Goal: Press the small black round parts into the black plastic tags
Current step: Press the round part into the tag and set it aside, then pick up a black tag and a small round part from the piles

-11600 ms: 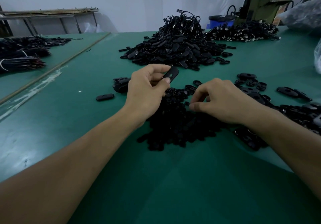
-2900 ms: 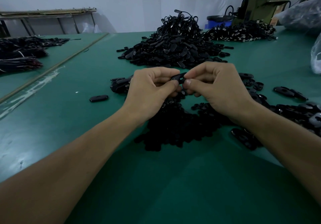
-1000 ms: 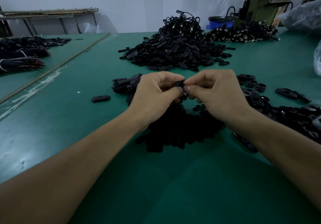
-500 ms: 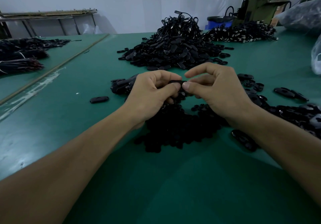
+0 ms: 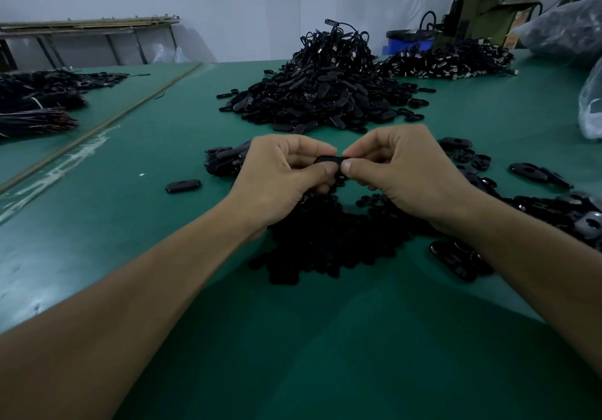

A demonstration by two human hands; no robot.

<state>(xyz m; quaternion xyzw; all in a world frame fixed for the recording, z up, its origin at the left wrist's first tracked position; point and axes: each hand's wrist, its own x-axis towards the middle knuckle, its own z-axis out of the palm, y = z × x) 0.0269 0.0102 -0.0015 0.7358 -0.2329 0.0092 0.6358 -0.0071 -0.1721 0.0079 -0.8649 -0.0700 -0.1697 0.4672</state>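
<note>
Tag (image 5: 329, 160) pinched between left hand (image 5: 280, 178) fingers (image 5: 321, 171); right hand (image 5: 404, 172) pinching too

Underfoot of everything, a green table top (image 5: 325, 338), streaked with white smears (image 5: 65, 165) just beside a thin strip (image 5: 130, 110) running diagonally off to the left. Beyond that strip, bundles of dark cords (image 5: 35, 107), some tied in white. Against the pale wall (image 5: 260, 2), a long metal frame (image 5: 91, 25) on slanted legs. At the far right, a blue bin (image 5: 407, 43) beside an olive-green machine (image 5: 488, 19) with black cables. In front of these, a low heap (image 5: 446, 61) of black pieces with pale, possibly metal, ends. At the right edge, a clear plastic bag (image 5: 593, 103).
</note>
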